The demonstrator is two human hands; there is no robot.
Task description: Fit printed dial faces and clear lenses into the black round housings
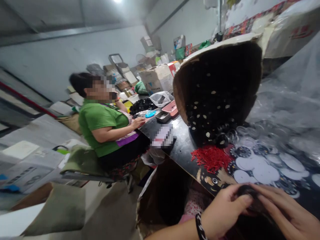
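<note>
Small, dark, rounded part (247, 190), blurred and glossy, pinched between left hand (225, 210) and right hand (282, 210) at the lower right, above the black table edge (182, 150). Long axis impossible to tell. Nearby: white paper discs (265, 173), red plastic bits (211, 158), tipped cardboard box (182, 86).

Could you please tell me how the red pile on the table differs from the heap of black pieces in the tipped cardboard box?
The red pile is bright red, while the black pieces are black, some showing pale spots. The red pile is small and low; the black heap is far larger and taller. The red pile lies loose on the dark table, whereas the black pieces spill out of the cardboard box. Both are heaps of many small parts on the same table.
</note>
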